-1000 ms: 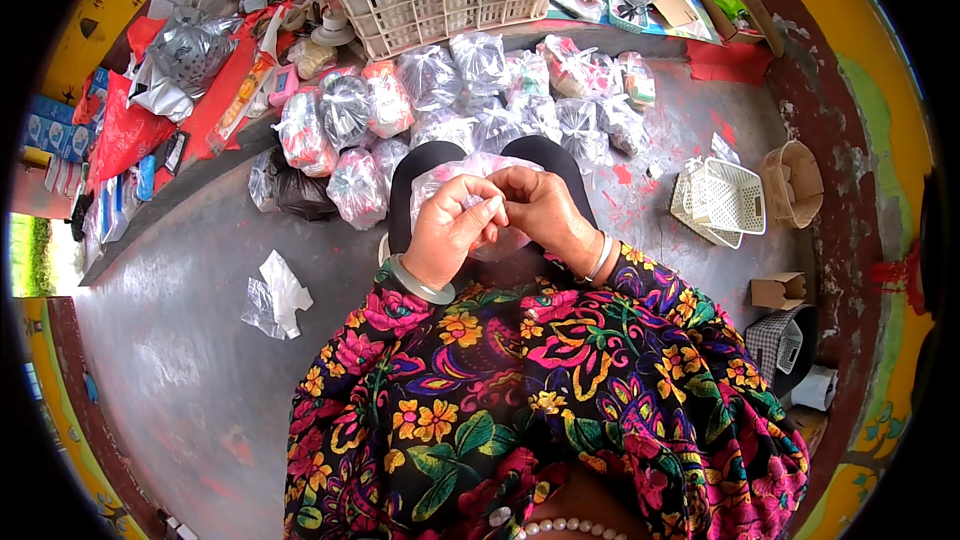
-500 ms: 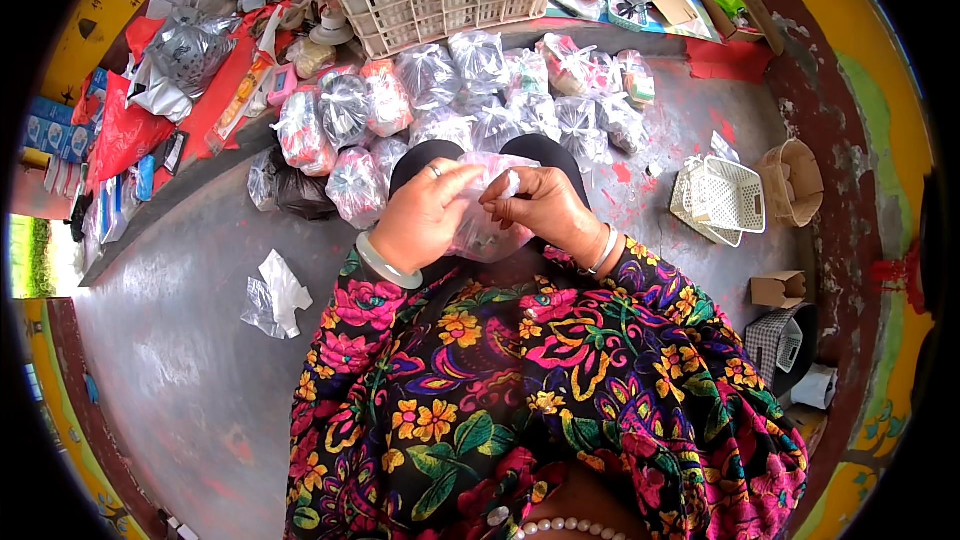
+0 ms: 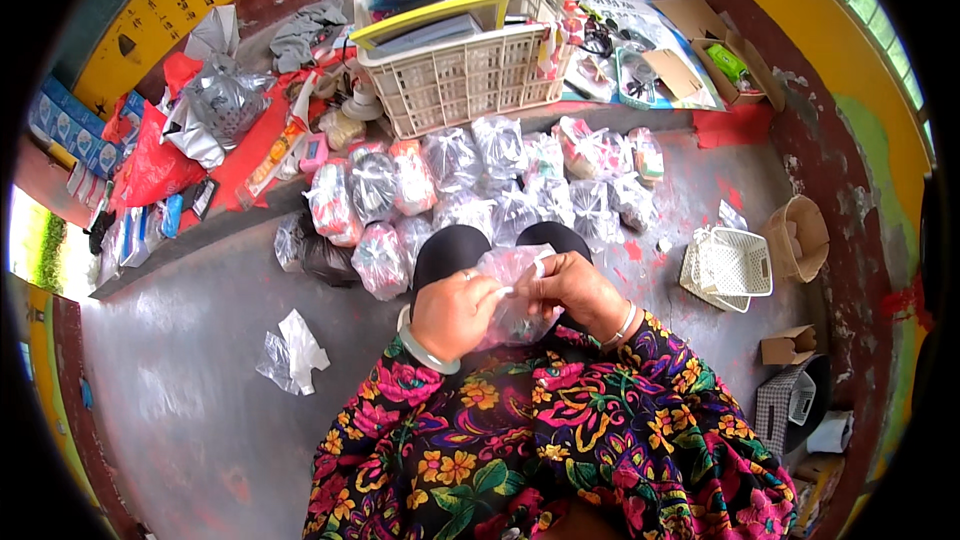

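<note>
On my lap, between my dark-clad knees, rests a clear plastic bag (image 3: 517,326) with a pinkish tint; its contents are hard to make out. My left hand (image 3: 452,316), with a pale bangle at the wrist, is closed, its thumb and fingers pinching the bag's gathered top. Close beside it, my right hand (image 3: 578,292) pinches another part of that top, and a whitish twisted tip shows above its fingers. The fingertips of both hands nearly meet over the bag. Whether a knot is formed there is hidden.
Beyond my knees stand rows of filled, tied plastic bags (image 3: 455,160). Behind them a cream plastic crate (image 3: 460,80) sits on a ledge. White baskets (image 3: 728,265) and a tan basket (image 3: 797,237) are at the right. Crumpled plastic (image 3: 292,352) lies on the floor at left.
The view has tilted upward, so everything sits lower in the picture. My left fingers have closed to a pinch on the bag's top, close to my right fingertips.
</note>
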Action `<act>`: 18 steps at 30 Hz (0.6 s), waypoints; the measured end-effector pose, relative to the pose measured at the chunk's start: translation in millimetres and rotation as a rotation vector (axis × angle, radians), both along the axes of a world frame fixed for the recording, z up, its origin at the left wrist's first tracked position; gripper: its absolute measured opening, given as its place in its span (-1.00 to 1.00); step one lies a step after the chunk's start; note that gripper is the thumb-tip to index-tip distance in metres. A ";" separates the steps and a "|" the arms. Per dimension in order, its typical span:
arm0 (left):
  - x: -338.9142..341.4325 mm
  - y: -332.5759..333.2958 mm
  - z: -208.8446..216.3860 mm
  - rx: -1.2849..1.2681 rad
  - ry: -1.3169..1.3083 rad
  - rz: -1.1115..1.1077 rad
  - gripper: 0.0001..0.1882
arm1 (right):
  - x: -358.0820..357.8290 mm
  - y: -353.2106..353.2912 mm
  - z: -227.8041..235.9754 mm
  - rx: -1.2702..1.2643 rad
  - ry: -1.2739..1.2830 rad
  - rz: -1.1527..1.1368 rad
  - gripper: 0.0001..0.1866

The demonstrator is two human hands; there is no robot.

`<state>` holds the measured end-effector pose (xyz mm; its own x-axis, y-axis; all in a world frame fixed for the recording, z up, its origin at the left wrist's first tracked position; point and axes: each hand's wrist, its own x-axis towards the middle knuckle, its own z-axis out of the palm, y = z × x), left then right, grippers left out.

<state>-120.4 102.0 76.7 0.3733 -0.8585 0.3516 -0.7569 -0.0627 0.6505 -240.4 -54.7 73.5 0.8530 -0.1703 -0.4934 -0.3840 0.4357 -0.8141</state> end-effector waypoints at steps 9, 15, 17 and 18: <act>-4.8 7.4 2.0 -0.151 -0.087 -0.272 -0.90 | 3.4 -0.4 3.3 -0.097 -0.051 0.101 -0.84; 5.1 -2.2 -23.6 -0.109 0.374 -0.146 -0.89 | 5.2 14.1 -7.7 -0.652 -0.209 -0.016 -0.78; -0.5 -5.5 -26.0 -0.061 0.538 -0.129 -0.88 | 7.7 22.1 -4.7 -0.767 -0.236 -0.071 -0.78; -0.2 -6.2 -25.0 -0.056 0.501 -0.116 -0.86 | 7.9 23.7 -5.7 -0.813 -0.261 -0.099 -0.78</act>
<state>-120.5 95.8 51.7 0.4109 -0.8892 0.2011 -0.3519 0.0488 0.9348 -232.5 -31.0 67.9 0.8848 -0.4654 0.0240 -0.1319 -0.2996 -0.9449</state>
